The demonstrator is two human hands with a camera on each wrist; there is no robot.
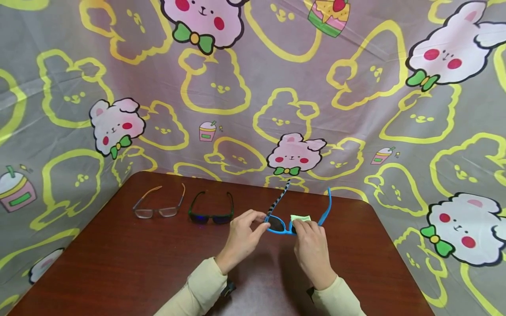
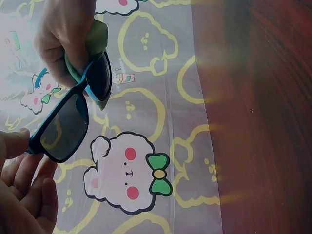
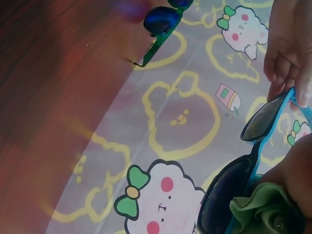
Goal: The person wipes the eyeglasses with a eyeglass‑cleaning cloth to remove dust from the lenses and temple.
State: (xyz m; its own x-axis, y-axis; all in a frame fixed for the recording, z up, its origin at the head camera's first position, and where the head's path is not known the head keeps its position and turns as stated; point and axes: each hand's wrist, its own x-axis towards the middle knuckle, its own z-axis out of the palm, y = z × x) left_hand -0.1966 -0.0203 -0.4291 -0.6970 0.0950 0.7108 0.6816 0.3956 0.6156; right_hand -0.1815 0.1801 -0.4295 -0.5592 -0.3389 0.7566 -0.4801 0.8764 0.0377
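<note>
Blue-framed sunglasses (image 1: 278, 224) with dark lenses are held up over the table, temples unfolded and pointing away. One temple is striped black and grey, the other plain blue. My left hand (image 1: 243, 235) pinches the left corner of the frame, by the striped temple's hinge. A pale green cloth (image 1: 301, 217) is in my right hand (image 1: 312, 245), whose fingers hold it around the right lens. In the left wrist view, the cloth (image 2: 100, 39) shows on both sides of that lens. The right wrist view has the cloth (image 3: 265, 209) bunched beside the sunglasses (image 3: 229, 190).
Clear-lensed eyeglasses (image 1: 156, 212) with orange-brown temples stand on the brown table (image 1: 118, 250) at the left. Beside them are dark sunglasses (image 1: 211, 218) with bluish lenses. A curtain (image 1: 233, 87) printed with cartoon rabbits surrounds the table's back and sides.
</note>
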